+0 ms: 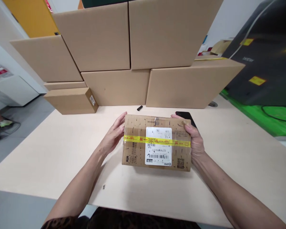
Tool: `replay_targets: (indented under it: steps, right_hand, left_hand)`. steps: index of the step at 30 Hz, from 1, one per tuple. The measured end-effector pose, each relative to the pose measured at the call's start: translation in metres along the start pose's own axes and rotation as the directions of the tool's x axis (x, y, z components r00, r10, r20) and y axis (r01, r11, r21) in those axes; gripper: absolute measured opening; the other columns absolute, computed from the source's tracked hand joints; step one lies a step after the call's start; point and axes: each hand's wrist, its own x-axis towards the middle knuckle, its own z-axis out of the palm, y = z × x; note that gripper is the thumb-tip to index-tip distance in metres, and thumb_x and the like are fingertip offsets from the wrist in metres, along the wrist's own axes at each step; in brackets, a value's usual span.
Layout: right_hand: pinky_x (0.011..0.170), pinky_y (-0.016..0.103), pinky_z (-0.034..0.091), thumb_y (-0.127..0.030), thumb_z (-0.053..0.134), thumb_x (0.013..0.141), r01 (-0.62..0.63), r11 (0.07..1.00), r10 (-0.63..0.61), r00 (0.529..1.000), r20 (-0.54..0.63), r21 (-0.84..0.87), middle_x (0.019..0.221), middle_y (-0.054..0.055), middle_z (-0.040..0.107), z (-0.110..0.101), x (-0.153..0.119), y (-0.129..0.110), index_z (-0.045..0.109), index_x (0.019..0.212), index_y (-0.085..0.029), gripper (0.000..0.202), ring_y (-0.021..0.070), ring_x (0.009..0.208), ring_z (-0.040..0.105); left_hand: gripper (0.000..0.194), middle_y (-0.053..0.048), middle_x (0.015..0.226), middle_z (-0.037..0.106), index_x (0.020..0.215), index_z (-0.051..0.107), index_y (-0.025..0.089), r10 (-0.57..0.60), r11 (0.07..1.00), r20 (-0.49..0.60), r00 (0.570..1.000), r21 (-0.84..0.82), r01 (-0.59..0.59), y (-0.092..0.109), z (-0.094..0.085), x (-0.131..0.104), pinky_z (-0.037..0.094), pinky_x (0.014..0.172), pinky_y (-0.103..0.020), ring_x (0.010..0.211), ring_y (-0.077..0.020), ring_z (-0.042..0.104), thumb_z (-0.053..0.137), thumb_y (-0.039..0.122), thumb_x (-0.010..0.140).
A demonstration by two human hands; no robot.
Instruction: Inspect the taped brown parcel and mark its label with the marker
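Observation:
A small brown cardboard box (135, 127) is held up over the table, its labelled face turned towards me. Yellow tape printed in red runs across its middle, over a white shipping label (158, 159) that appears upside down. My left hand (114, 135) presses on the box's left end, some of its fingertips hidden behind it. At the other end, my right hand (195, 140) grips the upper right side, thumb on the front and other fingers mostly out of sight behind. Just behind this hand lies a black phone-like object (186, 115), partly covered.
Large cardboard boxes (162, 35) are stacked along the far side of the pale table (38, 159). A flatter box (71, 101) with a label stands at the left. A small black object (139, 108) lies near the stack. Beyond the right edge is a dark case (264, 63) above green material.

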Motion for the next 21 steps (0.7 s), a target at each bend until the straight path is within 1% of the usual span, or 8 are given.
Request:
replay_targets:
  steps: [2, 4, 9, 13, 15, 17, 19, 21]
  right_hand:
    - [0.101, 0.06, 0.06, -0.053, 0.08, 0.076, -0.005, 1.0, 0.005, 1.0, 0.016, -0.004, 0.101, 0.001, 0.08, -0.0015, 0.0008, 0.0002, 0.076, 0.116, -0.036, 0.043, 0.0383, 0.115, 0.076]
    - [0.098, 0.062, 0.061, -0.054, 0.079, 0.077, -0.011, 1.0, 0.01, 1.0, 0.029, 0.002, 0.1, 0.001, 0.081, -0.0021, 0.0012, 0.0, 0.076, 0.114, -0.036, 0.041, 0.0391, 0.114, 0.077]
    - [0.095, 0.062, 0.064, -0.053, 0.079, 0.078, -0.041, 0.999, 0.041, 0.999, 0.012, 0.034, 0.103, 0.002, 0.084, -0.0025, 0.0021, -0.0011, 0.077, 0.114, -0.035, 0.04, 0.0394, 0.113, 0.079]
    - [0.095, 0.062, 0.065, -0.056, 0.078, 0.08, -0.04, 0.999, 0.04, 0.999, 0.007, 0.017, 0.108, 0.003, 0.086, -0.0034, 0.0028, -0.0008, 0.077, 0.118, -0.037, 0.042, 0.0402, 0.119, 0.078]
    - [0.094, 0.062, 0.066, -0.058, 0.081, 0.077, -0.048, 0.998, 0.048, 0.999, -0.001, 0.028, 0.111, 0.004, 0.086, -0.0035, 0.0029, 0.0005, 0.076, 0.12, -0.036, 0.048, 0.041, 0.119, 0.079]
    - [0.093, 0.062, 0.067, -0.059, 0.084, 0.073, -0.086, 0.995, 0.086, 0.996, 0.005, 0.044, 0.115, 0.003, 0.086, -0.0031, 0.0028, 0.0024, 0.074, 0.125, -0.037, 0.057, 0.0411, 0.117, 0.08]
    - [0.092, 0.062, 0.067, -0.06, 0.085, 0.072, -0.142, 0.989, 0.141, 0.989, 0.045, 0.031, 0.117, 0.002, 0.087, -0.002, 0.0025, 0.0044, 0.072, 0.13, -0.038, 0.064, 0.041, 0.114, 0.081]
    - [0.091, 0.063, 0.067, -0.061, 0.083, 0.073, -0.188, 0.982, 0.189, 0.977, 0.103, -0.02, 0.116, 0.003, 0.087, -0.0004, 0.0023, 0.0059, 0.071, 0.13, -0.037, 0.064, 0.0414, 0.112, 0.082]
  left_hand:
    - [0.082, -0.011, 0.158, 0.062, 0.145, 0.068, 0.035, 0.001, 1.0, 0.011, 1.0, 0.0, -0.001, 0.0007, -0.0009, -0.0004, 0.046, 0.119, -0.053, 0.149, -0.0441, 0.054, 0.096, 0.062, 0.073]
    - [0.081, -0.011, 0.163, 0.058, 0.147, 0.067, 0.035, 0.001, 1.0, 0.023, 1.0, 0.005, -0.001, 0.0016, -0.0017, -0.0013, 0.044, 0.121, -0.056, 0.15, -0.045, 0.053, 0.095, 0.06, 0.075]
    - [0.079, -0.008, 0.173, 0.048, 0.149, 0.067, 0.039, 0.001, 1.0, 0.059, 0.998, 0.031, -0.002, 0.003, -0.0039, -0.0036, 0.035, 0.129, -0.058, 0.161, -0.0445, 0.041, 0.094, 0.058, 0.077]
    - [0.085, -0.011, 0.17, 0.051, 0.15, 0.066, 0.036, 0.033, 0.999, 0.066, 0.997, 0.028, -0.035, -0.0004, -0.0046, -0.0031, 0.034, 0.129, -0.059, 0.162, -0.0455, 0.038, 0.094, 0.063, 0.075]
    - [0.085, -0.011, 0.165, 0.056, 0.149, 0.066, 0.036, 0.046, 0.998, 0.052, 0.998, 0.028, -0.048, -0.0028, -0.0043, -0.0021, 0.037, 0.127, -0.058, 0.159, -0.0443, 0.042, 0.094, 0.063, 0.074]
    - [0.086, -0.011, 0.158, 0.062, 0.147, 0.067, 0.036, 0.031, 0.999, 0.027, 0.999, 0.021, -0.032, -0.0043, -0.0041, -0.0011, 0.043, 0.122, -0.055, 0.152, -0.0431, 0.051, 0.096, 0.064, 0.071]
    - [0.087, -0.01, 0.152, 0.068, 0.147, 0.067, 0.035, -0.014, 1.0, -0.006, 1.0, 0.009, 0.014, -0.0049, -0.0043, 0.0, 0.048, 0.114, -0.051, 0.144, -0.0411, 0.058, 0.097, 0.063, 0.07]
    - [0.083, -0.009, 0.146, 0.072, 0.147, 0.066, 0.033, -0.066, 0.998, -0.046, 0.997, -0.002, 0.066, -0.0053, -0.005, 0.0012, 0.05, 0.108, -0.046, 0.139, -0.0385, 0.062, 0.095, 0.062, 0.074]
